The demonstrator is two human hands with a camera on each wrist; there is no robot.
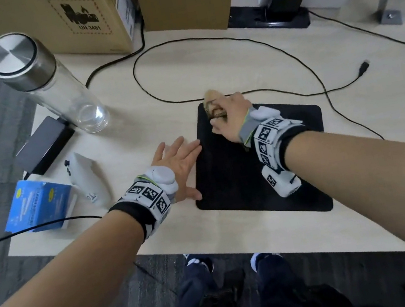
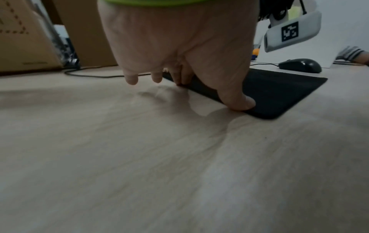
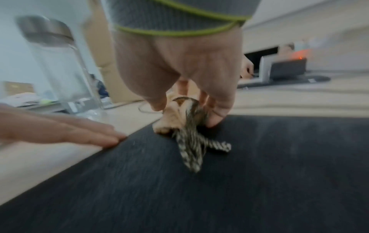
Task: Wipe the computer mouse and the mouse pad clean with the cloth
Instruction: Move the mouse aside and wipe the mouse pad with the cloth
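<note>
I judge the pad half-wiped: my right hand [image 1: 230, 118] grips the bunched cloth [image 3: 185, 124] on the black mouse pad [image 1: 292, 164], flat left hand [image 1: 179, 168] steadies its edge, wired mouse [image 2: 300, 65] possibly undone.

The mouse pad [image 1: 261, 170] is black, the cloth [image 3: 185, 126] tan with dark stripes, the table [image 1: 151, 86] pale wood-grained.

On my left hand [image 1: 180, 164] and right hand [image 1: 231, 114] I wear nothing, the forearms are bare. Each wrist has a grey band with green edge, a black strap, and white blocks with black-and-white square markers. A white sleeve shows at my left elbow. I wear dark trousers and dark shoes with white.
</note>
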